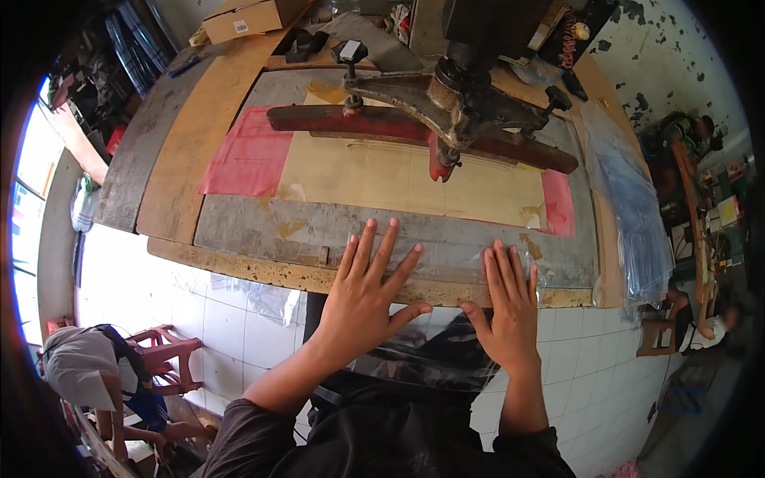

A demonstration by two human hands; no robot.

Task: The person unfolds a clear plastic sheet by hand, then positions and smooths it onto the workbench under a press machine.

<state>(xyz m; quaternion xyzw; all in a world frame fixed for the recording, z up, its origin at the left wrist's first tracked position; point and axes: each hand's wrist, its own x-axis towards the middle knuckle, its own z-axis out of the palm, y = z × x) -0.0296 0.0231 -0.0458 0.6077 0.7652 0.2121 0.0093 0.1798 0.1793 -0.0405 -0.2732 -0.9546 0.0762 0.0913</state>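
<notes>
My left hand [368, 288] lies palm down at the front edge of the worktable, fingers stretched out and spread. To its right, my right hand [510, 307] rests the same way, with nothing gripped. Under both hands is a clear plastic sheet [446, 259], which hangs over the edge toward my lap. Just beyond the fingertips is the grey metal plate [358, 217], carrying a cream-coloured sheet [351, 175] with pink-red film [243, 155] at its ends. Above that sheet hangs a press head [446, 95] with a long red bar [382, 125].
A stack of clear plastic sheets [633, 215] lies on the table's right side. A cardboard box [243, 20] and a blue pen [184, 67] are at the back left. One person [88, 366] bends near a red stool [179, 362]; other people are at the right.
</notes>
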